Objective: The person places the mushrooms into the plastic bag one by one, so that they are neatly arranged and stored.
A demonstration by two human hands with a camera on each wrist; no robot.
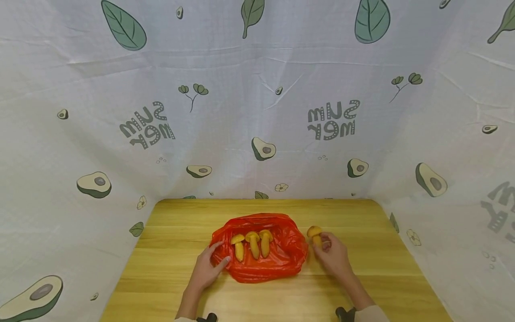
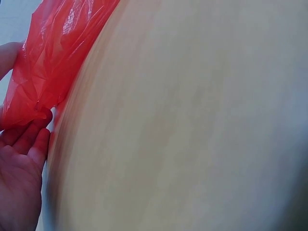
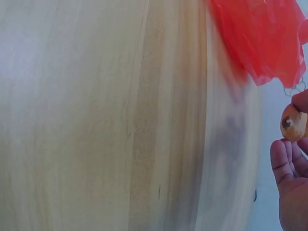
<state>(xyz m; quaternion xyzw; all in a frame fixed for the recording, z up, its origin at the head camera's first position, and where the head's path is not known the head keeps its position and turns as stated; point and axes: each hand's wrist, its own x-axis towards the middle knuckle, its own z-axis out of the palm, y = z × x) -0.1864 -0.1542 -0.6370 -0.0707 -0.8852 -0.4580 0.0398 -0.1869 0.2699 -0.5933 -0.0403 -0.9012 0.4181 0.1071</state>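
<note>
A red plastic bag (image 1: 281, 264) lies spread with its mouth up on the wooden table. Three yellow mushrooms (image 1: 253, 245) rest side by side inside it, caps toward the far side. At the bag's left edge, my left hand (image 1: 206, 269) holds the plastic between thumb and fingers; the left wrist view has the bag (image 2: 57, 57) between them. To the right of the bag, my right hand (image 1: 334, 257) pinches another yellow mushroom (image 1: 315, 232), cap up. Its stem end (image 3: 292, 122) shows between the fingers in the right wrist view.
The light wooden table (image 1: 181, 223) has rounded far corners. Behind it and along both sides hangs a white cloth (image 1: 225, 125) printed with avocados, leaves and lettering. Dark wrist straps (image 1: 345, 314) show near the bottom edge.
</note>
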